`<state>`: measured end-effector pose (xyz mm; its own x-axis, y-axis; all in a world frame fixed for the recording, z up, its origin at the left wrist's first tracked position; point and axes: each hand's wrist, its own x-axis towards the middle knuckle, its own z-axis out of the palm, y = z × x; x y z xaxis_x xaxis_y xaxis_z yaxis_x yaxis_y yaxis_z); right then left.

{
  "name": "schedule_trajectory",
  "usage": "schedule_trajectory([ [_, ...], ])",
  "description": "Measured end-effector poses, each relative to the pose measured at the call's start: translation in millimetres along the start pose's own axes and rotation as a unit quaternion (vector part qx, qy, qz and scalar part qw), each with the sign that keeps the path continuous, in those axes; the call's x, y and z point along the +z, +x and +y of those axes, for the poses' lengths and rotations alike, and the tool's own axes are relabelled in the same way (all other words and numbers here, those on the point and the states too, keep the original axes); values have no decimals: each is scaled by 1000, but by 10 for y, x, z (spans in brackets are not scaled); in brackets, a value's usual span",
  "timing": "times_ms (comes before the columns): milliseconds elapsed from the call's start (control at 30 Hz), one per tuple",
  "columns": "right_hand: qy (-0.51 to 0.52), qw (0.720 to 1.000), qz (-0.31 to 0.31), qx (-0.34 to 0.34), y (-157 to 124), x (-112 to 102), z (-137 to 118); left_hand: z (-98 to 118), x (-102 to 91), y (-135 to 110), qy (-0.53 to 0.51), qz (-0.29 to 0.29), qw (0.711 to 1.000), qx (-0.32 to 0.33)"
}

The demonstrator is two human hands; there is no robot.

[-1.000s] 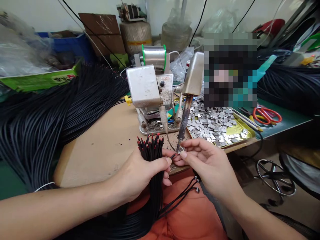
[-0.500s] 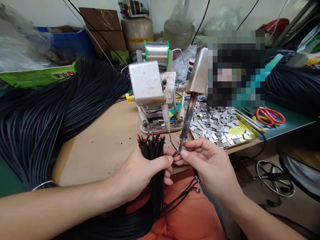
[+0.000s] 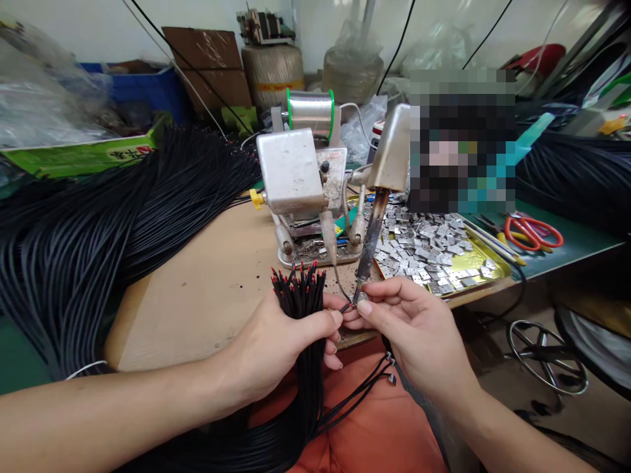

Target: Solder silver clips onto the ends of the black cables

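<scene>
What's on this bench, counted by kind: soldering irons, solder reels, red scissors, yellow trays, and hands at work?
Soldering iron: 1
Solder reel: 1
Red scissors: 1
Yellow tray: 1
Hands: 2 (left hand, right hand)
Total: 6

I see black wires (image 3: 298,309) with red tips in my left hand (image 3: 279,341). Beyond my right hand (image 3: 419,328), silvery metal pieces (image 3: 419,240) cover a yellow tray (image 3: 493,261); farther right lie red-handled scissors (image 3: 535,233). Under both hands is orange cloth (image 3: 379,427); above them, a silver, green-rimmed spool (image 3: 309,108).
</scene>
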<state>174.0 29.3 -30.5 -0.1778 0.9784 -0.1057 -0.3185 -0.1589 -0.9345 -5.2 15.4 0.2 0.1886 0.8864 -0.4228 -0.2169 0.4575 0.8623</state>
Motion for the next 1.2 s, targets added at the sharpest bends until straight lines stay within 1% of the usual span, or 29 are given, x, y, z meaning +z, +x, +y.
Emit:
schedule_trajectory([
  [333,-19,1000,5,8,-5,-15,11,4,1,5,11,3,1000,-7],
  [567,-37,999,2,-1,-13,-2,-8,41,25,11,24,11,999,-19],
  [700,-39,999,4,-7,-28,5,-7,36,29,1,31,6,999,-30],
  [867,-24,1000,11,-4,-37,18,6,0,21,-15,15,-5,999,-33],
  [1200,-33,999,23,-9,-58,18,40,-3,28,-25,7,7,1000,-26],
])
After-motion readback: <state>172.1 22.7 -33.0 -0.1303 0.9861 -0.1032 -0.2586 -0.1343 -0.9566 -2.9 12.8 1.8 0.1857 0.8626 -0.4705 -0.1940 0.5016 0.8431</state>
